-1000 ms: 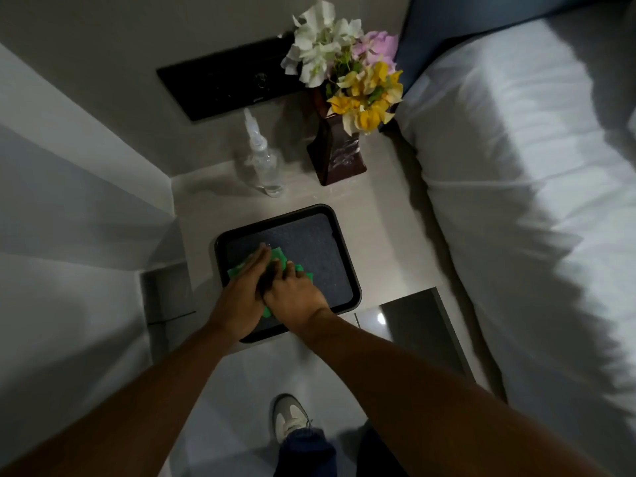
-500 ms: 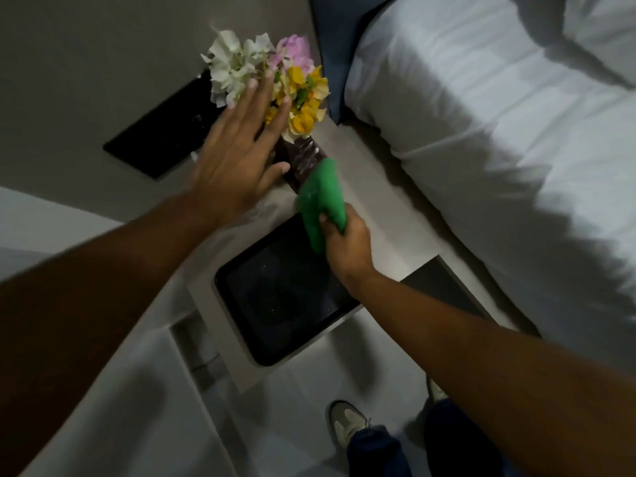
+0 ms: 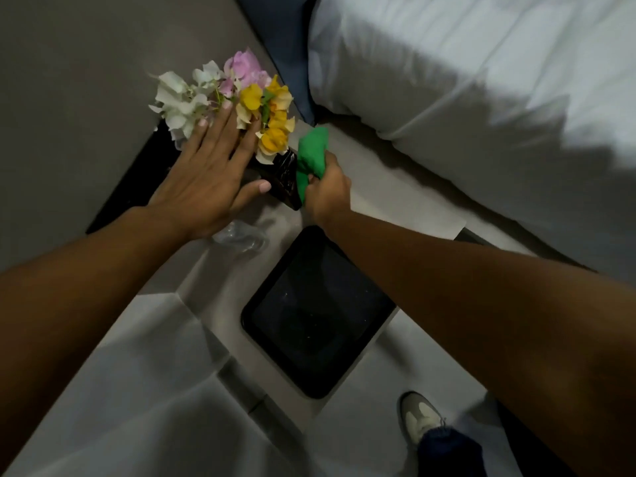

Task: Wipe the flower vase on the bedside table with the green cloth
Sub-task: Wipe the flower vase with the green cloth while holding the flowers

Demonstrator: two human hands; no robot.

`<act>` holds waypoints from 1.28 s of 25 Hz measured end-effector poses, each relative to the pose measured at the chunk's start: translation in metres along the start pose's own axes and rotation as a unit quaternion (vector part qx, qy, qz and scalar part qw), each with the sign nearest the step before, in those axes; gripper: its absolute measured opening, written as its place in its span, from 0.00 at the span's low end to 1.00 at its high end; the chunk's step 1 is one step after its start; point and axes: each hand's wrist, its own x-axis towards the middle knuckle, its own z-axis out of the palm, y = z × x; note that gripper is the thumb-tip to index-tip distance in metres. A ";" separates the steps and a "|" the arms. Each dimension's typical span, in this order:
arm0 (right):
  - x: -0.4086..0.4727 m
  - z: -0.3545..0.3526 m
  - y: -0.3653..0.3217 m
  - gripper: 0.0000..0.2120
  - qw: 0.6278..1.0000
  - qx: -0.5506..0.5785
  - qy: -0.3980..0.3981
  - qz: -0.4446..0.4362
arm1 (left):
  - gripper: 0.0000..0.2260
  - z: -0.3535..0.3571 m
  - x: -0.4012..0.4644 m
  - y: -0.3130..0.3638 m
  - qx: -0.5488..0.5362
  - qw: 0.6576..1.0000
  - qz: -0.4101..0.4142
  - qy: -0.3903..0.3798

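Note:
A dark glossy vase (image 3: 284,179) stands at the back of the pale bedside table (image 3: 395,197), filled with white, pink and yellow flowers (image 3: 237,98). My right hand (image 3: 327,192) is closed on a bunched green cloth (image 3: 311,156), which presses against the vase's right side. My left hand (image 3: 210,177) is spread flat, fingers apart, over the vase's left side and the lower flowers, with the thumb at the vase body. Much of the vase is hidden behind that hand and the blooms.
A black tray (image 3: 318,315) lies on the table's near part. A clear spray bottle (image 3: 241,235) lies partly under my left wrist. The white bed (image 3: 481,98) runs along the right. A black wall panel (image 3: 137,187) sits behind the vase. My shoe (image 3: 420,418) is on the floor below.
Both hands left the tray, the right one lifting the green cloth up to the vase's right side. The left hand has settled, spread, against the vase and flowers.

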 end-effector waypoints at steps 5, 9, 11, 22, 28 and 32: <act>-0.013 0.020 0.015 0.38 0.996 -0.061 -0.041 -0.046 | 0.41 0.008 0.002 0.003 -0.100 0.995 -0.007 -0.013; -0.037 0.036 0.038 0.39 0.991 -0.071 -0.060 -0.097 | 0.44 0.011 0.000 0.004 -0.110 0.994 -0.016 0.003; -0.031 0.034 0.030 0.34 0.996 -0.028 -0.044 -0.076 | 0.45 0.011 0.001 0.007 -0.115 0.993 -0.022 0.011; -0.026 0.043 -0.003 0.34 0.999 -0.019 0.011 -0.031 | 0.45 0.014 0.000 0.008 -0.126 0.991 -0.015 0.035; -0.047 0.052 0.003 0.31 0.999 0.003 0.000 -0.054 | 0.43 0.013 0.000 0.010 -0.134 0.990 -0.007 0.034; -0.027 0.037 -0.016 0.28 0.999 0.019 0.027 -0.017 | 0.45 0.013 -0.001 0.008 -0.131 0.991 -0.013 0.031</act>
